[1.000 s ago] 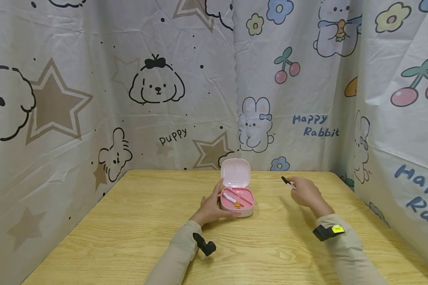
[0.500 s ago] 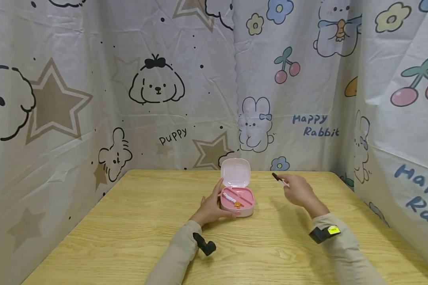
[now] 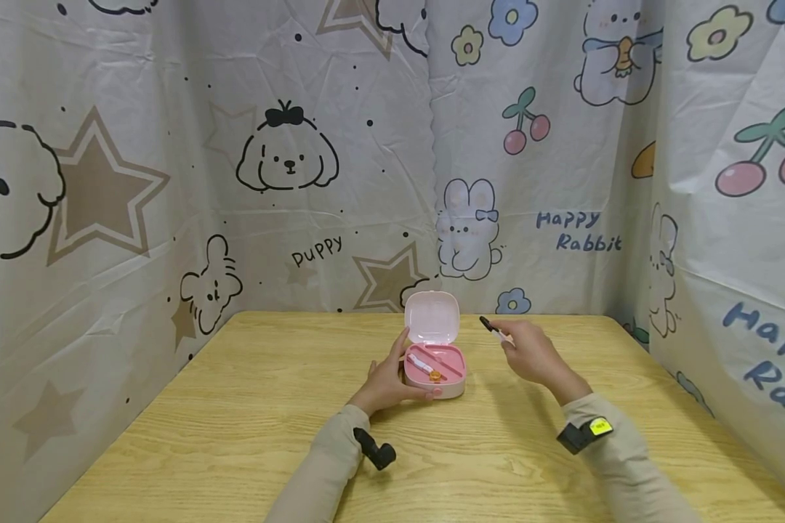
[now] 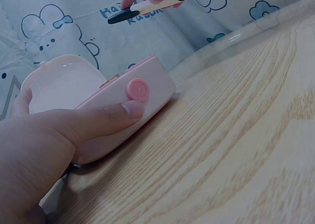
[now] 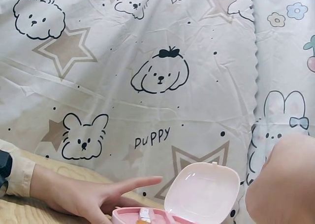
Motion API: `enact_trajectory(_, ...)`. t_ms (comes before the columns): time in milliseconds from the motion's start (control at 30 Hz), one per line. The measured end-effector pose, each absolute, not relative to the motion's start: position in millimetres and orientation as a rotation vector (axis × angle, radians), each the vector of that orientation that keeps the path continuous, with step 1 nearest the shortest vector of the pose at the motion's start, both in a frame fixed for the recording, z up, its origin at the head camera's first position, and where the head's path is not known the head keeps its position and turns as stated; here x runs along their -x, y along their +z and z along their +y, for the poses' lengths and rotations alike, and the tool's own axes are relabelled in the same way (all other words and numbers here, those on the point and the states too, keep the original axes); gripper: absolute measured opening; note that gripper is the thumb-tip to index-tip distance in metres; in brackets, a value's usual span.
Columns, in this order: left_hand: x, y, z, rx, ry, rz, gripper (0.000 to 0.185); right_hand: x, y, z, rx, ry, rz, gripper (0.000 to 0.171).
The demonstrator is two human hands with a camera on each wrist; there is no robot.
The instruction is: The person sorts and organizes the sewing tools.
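A small pink box (image 3: pixel 451 390) stands on the table with its pale hinged lid (image 3: pixel 432 317) raised. My left hand (image 3: pixel 381 386) grips it from the left, the thumb along the front wall just below a round pink button (image 4: pixel 138 89). Inside the divided pink interior lie a slim white item (image 3: pixel 421 362) and a small orange piece (image 3: pixel 435 375). To the right of the box my right hand (image 3: pixel 531 352) pinches a white marker (image 4: pixel 155 6) with a black cap. The marker is held above the table, its capped end pointing left toward the lid.
The wooden table (image 3: pixel 248 407) carries the box. Patterned curtains (image 3: pixel 288 232) enclose its back and both sides. A black camera (image 3: pixel 374 449) is strapped to the left wrist and another (image 3: pixel 576 436) to the right one.
The right hand has moved left with the marker, closer to the box. My left hand and the box have stayed where they were.
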State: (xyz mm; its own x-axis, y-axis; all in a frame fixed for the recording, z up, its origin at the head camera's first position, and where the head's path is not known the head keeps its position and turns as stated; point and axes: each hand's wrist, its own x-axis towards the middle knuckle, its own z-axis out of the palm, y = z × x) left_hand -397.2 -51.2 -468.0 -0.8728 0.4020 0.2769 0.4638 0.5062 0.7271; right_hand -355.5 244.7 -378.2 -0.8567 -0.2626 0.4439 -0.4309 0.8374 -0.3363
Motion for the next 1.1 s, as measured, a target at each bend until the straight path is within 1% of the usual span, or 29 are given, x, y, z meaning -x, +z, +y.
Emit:
enact_trajectory(533,395.9,-467.2,-51.9,0.772,-1.331,-2.662,0.133,356.4,-400.5,209.8,-0.569,0.560,-2.483,0.037)
enact_trajectory(900,397.8,-468.5,-51.8,0.749,-1.306,-2.673,0.133,359.4,-408.9,187.3,-0.642,0.590,-2.539,0.035)
enact_trajectory(1100,399.1,-469.3,-50.6,0.760,-1.300,-2.664,0.133,364.4,-414.1,177.3,-0.695,0.587,-2.533,0.030)
